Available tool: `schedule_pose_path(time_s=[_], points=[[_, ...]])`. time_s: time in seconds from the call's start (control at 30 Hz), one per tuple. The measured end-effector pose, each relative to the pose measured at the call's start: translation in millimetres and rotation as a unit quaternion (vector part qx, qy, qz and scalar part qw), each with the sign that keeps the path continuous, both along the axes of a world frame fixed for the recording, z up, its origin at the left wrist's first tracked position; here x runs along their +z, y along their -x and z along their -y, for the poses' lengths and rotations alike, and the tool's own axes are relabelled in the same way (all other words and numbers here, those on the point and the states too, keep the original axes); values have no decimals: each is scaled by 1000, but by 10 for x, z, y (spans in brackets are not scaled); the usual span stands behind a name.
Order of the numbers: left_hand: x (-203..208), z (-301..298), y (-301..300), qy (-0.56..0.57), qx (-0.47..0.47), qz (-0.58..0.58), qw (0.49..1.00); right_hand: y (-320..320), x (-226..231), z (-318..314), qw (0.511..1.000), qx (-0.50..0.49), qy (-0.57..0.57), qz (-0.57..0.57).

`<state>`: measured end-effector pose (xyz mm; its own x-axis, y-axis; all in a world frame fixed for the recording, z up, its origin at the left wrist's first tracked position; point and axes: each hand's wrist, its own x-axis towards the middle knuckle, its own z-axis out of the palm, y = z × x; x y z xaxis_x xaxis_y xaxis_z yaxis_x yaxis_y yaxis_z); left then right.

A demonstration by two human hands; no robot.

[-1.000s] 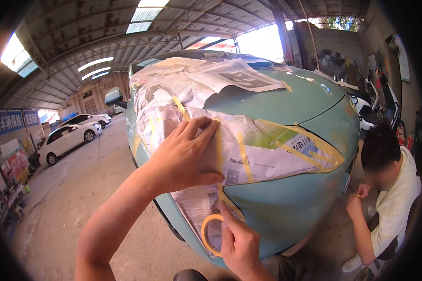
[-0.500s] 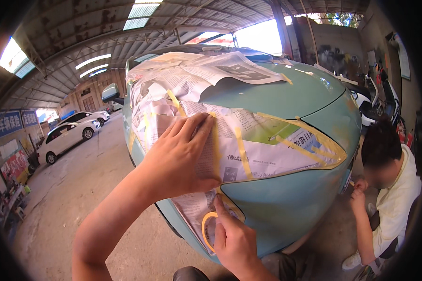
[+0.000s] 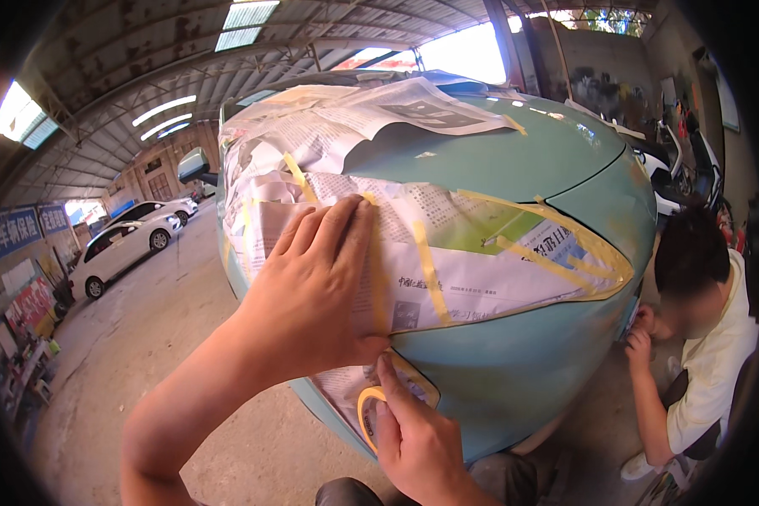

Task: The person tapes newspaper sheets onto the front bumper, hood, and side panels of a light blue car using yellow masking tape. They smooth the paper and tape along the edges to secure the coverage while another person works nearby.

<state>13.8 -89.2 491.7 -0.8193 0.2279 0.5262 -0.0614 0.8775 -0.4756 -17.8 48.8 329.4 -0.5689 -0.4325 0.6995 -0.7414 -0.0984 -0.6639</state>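
Note:
My left hand (image 3: 312, 274) lies flat with fingers stretched out on newspaper (image 3: 481, 282) that covers the front corner of a green car (image 3: 523, 367). Its fingertips rest along a vertical strip of yellow masking tape (image 3: 378, 274). Just below, my right hand (image 3: 422, 443) grips a roll of masking tape (image 3: 365, 422). Its index finger presses near the lower end of that strip, close to my left thumb. Yellow tape also edges the pointed paper over the headlight area. What lies under my left palm is hidden.
At the right, a co-worker (image 3: 708, 337) in a light top crouches beside the car's front. White cars (image 3: 126, 246) stand farther off at the left. Loose newspaper (image 3: 379, 114) drapes over the hood, and a scooter (image 3: 691, 164) is parked by the right wall.
The view has shifted slightly. Both my hands stay at nearly the same places on the paper. The co-worker's hands have risen a little beside the car's front.

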Motion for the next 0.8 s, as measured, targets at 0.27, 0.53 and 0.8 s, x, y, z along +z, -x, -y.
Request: schedule_pose_path(time_s=[0.27, 0.53, 0.8], points=[[1, -3, 6, -17, 26, 29, 999, 38, 30, -28, 999, 7, 40, 5], [-74, 27, -1, -27, 13, 31, 999, 82, -33, 32, 993, 29, 112, 4], [-87, 89, -24, -22, -3, 27, 999, 11, -48, 3, 996, 22, 79, 40]])
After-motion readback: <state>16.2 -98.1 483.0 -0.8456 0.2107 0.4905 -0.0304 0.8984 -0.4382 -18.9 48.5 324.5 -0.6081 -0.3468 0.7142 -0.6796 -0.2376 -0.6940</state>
